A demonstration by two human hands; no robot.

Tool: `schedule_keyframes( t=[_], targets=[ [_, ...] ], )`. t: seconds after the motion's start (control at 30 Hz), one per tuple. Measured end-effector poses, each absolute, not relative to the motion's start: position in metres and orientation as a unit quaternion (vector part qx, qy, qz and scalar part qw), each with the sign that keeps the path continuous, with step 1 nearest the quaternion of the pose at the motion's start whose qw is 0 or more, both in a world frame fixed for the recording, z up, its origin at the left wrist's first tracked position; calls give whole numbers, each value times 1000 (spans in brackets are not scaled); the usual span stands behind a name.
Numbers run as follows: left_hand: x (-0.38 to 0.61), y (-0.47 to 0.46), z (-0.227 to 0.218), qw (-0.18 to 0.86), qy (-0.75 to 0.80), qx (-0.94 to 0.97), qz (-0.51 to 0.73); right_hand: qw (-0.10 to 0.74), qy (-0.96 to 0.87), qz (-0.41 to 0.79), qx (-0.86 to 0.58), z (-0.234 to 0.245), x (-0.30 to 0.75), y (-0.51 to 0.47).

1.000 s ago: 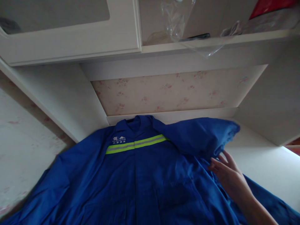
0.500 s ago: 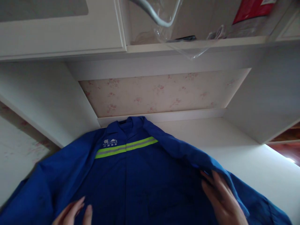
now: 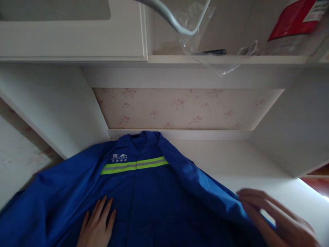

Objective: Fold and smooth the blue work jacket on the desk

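A blue work jacket (image 3: pixel 154 192) with a yellow-green reflective stripe (image 3: pixel 135 165) and a white chest logo lies front-up on a white desk top (image 3: pixel 226 161), collar toward the back wall. My left hand (image 3: pixel 97 224) rests flat on the jacket's left chest, fingers spread. My right hand (image 3: pixel 277 219) hovers, blurred, at the jacket's right edge where the sleeve is folded over the body, fingers apart and holding nothing.
White cabinet sides (image 3: pixel 64 113) enclose the desk on both flanks. Floral wallpaper (image 3: pixel 185 108) backs the alcove. A shelf (image 3: pixel 226 60) above carries a clear plastic bag (image 3: pixel 200 31), a dark flat object and a red packet (image 3: pixel 290 20).
The right sleeve, lifted a second ago, now lies folded over the jacket body. My left hand came in and pressed flat on the chest. My right hand slid outward to the right edge.
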State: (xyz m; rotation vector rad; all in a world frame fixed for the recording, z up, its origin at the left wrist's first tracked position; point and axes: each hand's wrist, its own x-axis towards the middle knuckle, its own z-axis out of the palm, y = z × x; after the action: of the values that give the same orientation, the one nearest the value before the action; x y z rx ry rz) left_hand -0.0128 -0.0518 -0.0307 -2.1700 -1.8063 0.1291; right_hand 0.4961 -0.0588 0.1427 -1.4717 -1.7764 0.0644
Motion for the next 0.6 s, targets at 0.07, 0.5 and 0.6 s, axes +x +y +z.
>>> schedule_keyframes(
  t=[0.07, 0.5, 0.6],
  targets=[
    [-14, -48, -27, 147, -635, -758, 39, 331, -745, 63, -575, 156, 488, -16],
    [-44, -22, -1, 12, -697, -713, -76, 3, -779, 146, -610, 0, 491, 16],
    [-37, -25, 5, 20, -697, -714, -67, 9, -775, 151, -613, 8, 503, 24]
  ],
)
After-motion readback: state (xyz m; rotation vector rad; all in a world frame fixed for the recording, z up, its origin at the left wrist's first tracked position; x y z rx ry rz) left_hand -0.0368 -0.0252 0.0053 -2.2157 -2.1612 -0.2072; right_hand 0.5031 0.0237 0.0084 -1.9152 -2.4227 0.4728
